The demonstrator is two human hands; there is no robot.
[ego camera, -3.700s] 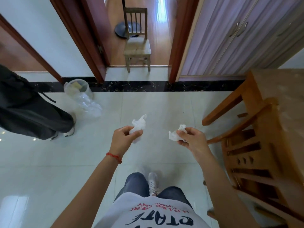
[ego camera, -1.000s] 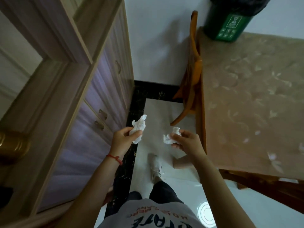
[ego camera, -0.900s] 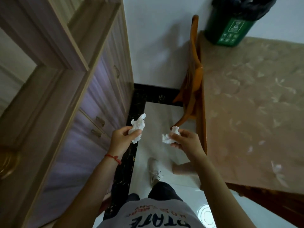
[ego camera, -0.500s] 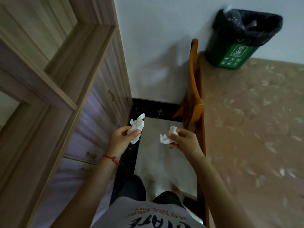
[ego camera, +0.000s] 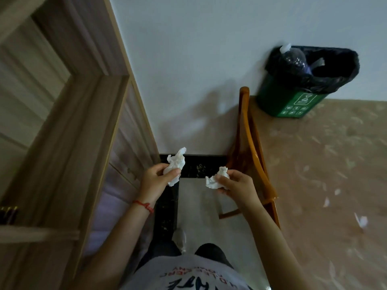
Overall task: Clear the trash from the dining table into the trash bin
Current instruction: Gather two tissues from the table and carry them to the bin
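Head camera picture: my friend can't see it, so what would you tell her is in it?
A person holds a crumpled white tissue in the left hand and another in the right hand. A green trash bin with a black bag stands on the table by the wall, beside a wooden chair.

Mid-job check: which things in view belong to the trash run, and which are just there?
Part of the job:
left hand gripping a crumpled tissue
right hand gripping a smaller tissue wad
green trash bin, black liner
dining table

Just there:
wooden chair
cabinet
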